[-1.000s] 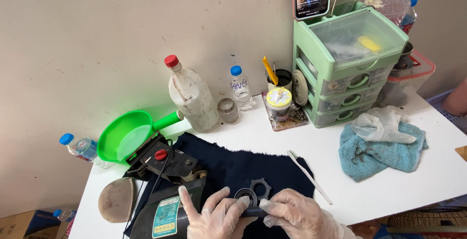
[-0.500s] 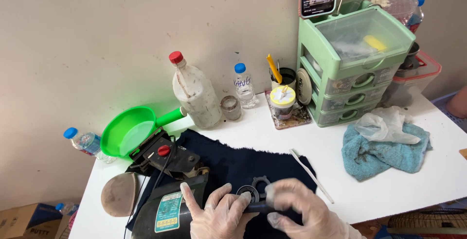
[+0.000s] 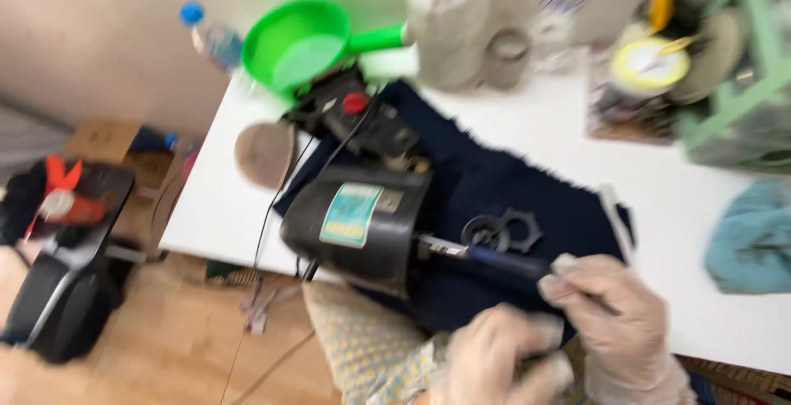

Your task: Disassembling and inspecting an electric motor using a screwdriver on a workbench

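On a dark cloth over the white surface lay a black motor, likely heavy, rigid and best gripped around its casing, while the gloved right hand clasped a blue-handled tool at its shaft (the left hand too blurred to tell).

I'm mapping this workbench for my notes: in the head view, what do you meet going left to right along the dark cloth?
Black motor housing → dark ring parts → gloved right hand holding a blue-handled tool → teal towel.
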